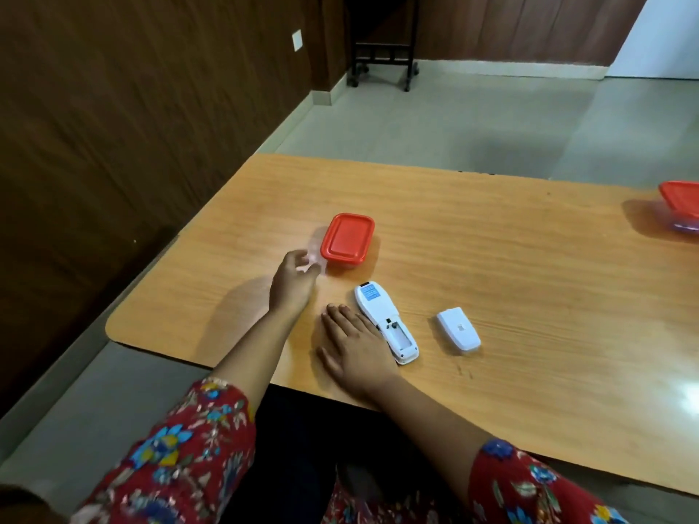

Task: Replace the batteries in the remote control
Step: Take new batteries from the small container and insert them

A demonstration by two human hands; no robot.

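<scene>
A white remote control (382, 317) lies face down on the wooden table (491, 259), its battery compartment (399, 336) open and empty. The white battery cover (458, 329) lies apart to its right. My right hand (353, 347) rests flat on the table, palm down, against the remote's left side. My left hand (293, 277) reaches forward with curled fingers at the clear, blurred left edge of a small box with a red lid (348, 240). Whether it grips the box is unclear. No batteries are visible.
A second red-lidded container (681, 208) sits at the table's far right edge. The table's left edge and rounded corner (113, 327) are near my left arm. A dark wooden wall stands to the left, and a wheeled black stand (382, 51) is on the floor beyond.
</scene>
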